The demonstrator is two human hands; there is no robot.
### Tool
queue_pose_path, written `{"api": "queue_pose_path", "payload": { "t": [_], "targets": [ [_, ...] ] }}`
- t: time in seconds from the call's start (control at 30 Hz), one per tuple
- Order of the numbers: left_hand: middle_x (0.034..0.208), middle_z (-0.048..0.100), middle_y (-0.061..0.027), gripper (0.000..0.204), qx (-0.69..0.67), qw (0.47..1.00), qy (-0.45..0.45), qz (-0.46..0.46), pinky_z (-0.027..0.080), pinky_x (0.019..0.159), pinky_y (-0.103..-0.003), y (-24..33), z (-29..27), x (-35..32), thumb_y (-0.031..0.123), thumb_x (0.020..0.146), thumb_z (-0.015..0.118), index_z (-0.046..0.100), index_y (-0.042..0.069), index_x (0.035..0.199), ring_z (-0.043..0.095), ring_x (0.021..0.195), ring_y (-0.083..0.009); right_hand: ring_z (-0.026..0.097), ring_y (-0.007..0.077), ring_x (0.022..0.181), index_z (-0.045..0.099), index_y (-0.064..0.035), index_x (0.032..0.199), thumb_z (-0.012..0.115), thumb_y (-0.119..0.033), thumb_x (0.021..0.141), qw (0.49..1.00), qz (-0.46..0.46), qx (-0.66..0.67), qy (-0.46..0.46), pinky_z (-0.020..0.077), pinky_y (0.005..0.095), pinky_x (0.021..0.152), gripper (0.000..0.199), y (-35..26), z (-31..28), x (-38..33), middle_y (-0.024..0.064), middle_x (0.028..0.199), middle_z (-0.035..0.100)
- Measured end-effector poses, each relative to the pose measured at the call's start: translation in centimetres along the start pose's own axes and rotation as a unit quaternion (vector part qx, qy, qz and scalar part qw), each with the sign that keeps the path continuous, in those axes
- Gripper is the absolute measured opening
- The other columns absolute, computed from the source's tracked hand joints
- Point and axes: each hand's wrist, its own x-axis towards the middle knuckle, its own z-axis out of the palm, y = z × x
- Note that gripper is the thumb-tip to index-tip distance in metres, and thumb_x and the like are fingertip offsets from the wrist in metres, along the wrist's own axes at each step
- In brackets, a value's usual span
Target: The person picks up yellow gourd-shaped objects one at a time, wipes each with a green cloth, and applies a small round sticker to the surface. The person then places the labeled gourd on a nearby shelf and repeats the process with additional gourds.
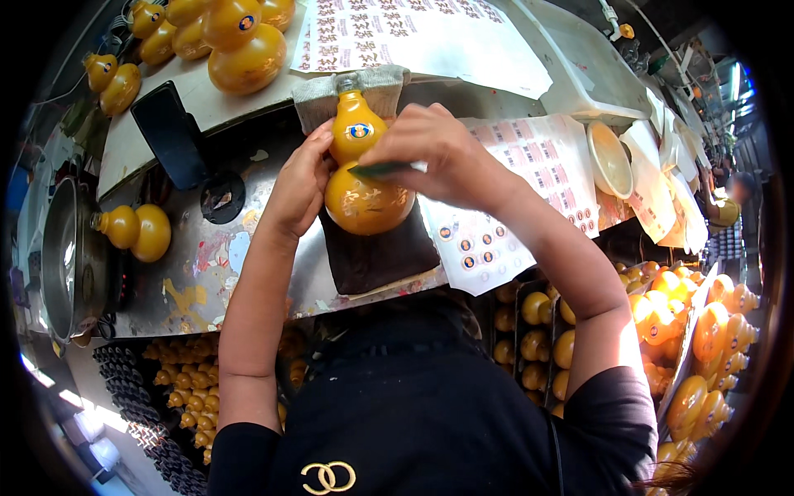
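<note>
From the head view, a glossy amber gourd-shaped bottle (364, 174) lies on a dark cloth pad (376, 256) on the steel workbench (207, 273), its neck pointing away toward a folded grey towel (351, 91). The left hand (299, 186) cups the bottle's side, fingers closed against it. The right hand (430, 153) pinches a thin green scraper card (385, 169) and presses it across the bottle's waist, just below a round blue-and-gold sticker (359, 131). The step in hand looks like smoothing a label onto the lower bulb; continuing calls for steady, even pressure while the left hand stops the bottle rolling. White sticker sheets (513, 207) lie just right. Finished bottles (231, 41) crowd the far shelf, another bottle (136, 231) lies left, and crates of bottles (686, 331) stand right. Nothing blocks the hands.
</note>
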Motion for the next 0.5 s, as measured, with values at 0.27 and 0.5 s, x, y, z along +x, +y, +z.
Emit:
{"api": "queue_pose_path", "payload": {
  "t": [0.27, 0.5],
  "targets": [
    [0.121, 0.055, -0.0129, 0.045, 0.097, 0.994, 0.041, 0.000, 0.045, 0.096, -0.031, 0.4, 1.8, -0.3, 0.017, 0.092, 0.048, 0.041, -0.002, 0.133, 0.056, 0.110, -0.0193, 0.064, 0.0252, 0.088, 0.057, -0.0041, 0.110, 0.062, -0.024, 0.089, 0.988, 0.145, 0.034, -0.031, 0.0504, 0.0331, 0.079, 0.029, 4.3, -0.7, 4.8, 0.0151, 0.095, 0.064],
    [0.117, 0.057, -0.0129, 0.040, 0.183, 0.980, 0.085, 0.002, 0.048, 0.090, -0.030, 0.3, 2.6, 0.3, 0.020, 0.098, 0.045, 0.042, -0.002, 0.131, 0.058, 0.106, -0.0181, 0.064, 0.0286, 0.086, 0.058, -0.0051, 0.109, 0.063, -0.023, 0.088, 0.989, 0.131, -0.002, -0.063, 0.0514, 0.0340, 0.080, 0.028, 5.0, -0.6, 6.1, 0.0158, 0.097, 0.064]
  ]
}}
